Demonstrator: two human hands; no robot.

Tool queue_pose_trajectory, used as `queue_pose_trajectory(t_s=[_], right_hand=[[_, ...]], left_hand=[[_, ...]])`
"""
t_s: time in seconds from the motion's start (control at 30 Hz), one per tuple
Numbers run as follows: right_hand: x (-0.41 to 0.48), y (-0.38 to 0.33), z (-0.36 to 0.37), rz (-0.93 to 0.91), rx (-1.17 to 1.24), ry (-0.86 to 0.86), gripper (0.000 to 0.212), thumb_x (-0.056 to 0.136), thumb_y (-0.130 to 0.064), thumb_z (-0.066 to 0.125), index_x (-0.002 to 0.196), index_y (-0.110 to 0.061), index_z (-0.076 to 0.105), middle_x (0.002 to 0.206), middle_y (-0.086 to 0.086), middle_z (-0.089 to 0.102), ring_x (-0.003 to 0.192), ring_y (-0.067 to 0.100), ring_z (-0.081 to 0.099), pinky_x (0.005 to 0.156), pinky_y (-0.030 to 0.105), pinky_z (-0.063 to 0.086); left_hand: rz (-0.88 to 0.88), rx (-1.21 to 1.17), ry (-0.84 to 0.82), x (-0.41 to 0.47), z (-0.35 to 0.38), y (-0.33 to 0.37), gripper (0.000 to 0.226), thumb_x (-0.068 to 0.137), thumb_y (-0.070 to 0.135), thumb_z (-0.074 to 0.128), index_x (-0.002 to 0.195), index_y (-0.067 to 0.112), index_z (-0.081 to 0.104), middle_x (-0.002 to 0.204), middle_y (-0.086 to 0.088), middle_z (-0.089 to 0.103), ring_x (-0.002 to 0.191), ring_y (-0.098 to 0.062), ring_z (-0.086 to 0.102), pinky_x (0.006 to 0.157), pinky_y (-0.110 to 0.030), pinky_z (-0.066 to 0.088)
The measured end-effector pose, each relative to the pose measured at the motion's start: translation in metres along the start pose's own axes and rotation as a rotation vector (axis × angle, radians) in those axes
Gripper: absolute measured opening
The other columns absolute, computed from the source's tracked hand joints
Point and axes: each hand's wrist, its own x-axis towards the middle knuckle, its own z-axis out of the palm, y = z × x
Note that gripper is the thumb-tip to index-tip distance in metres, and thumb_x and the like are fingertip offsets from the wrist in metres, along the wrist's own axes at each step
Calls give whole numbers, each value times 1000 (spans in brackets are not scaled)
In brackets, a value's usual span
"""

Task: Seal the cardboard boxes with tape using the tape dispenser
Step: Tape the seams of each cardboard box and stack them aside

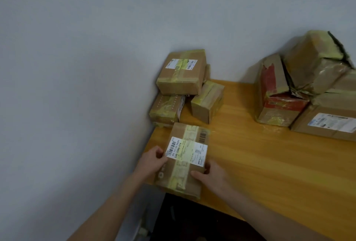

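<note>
From my end, body in view is just two arms. The left forearm [115, 200]: bare skin from the bottom frame edge up to the wrist. The right forearm [262, 213]: same, bare all the way. The left hand [154, 160]: bare, thumb and knuckles showing. The right hand [212, 176]: bare, thumb and back of hand showing. Nails too blurred to read. Upper arms and any clothing are out of frame.

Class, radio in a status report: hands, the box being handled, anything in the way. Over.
Left hand, right hand both grip labelled box at table edge. Yellowish tape already across its top. No tape dispenser in view. Stacked boxes close behind.
</note>
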Motion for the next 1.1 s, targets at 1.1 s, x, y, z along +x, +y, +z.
queue_pose_trajectory(t_s=[1.1], right_hand=[[7,-4,-177,79,-209,574,55,94,-35,58,142,-20,38,142,9,37,131,30,37,107,39,36]], left_hand=[[447,286,57,32,67,230,56,93,34,56,142,16,36,141,-7,38,126,-27,44,95,-42,47]])
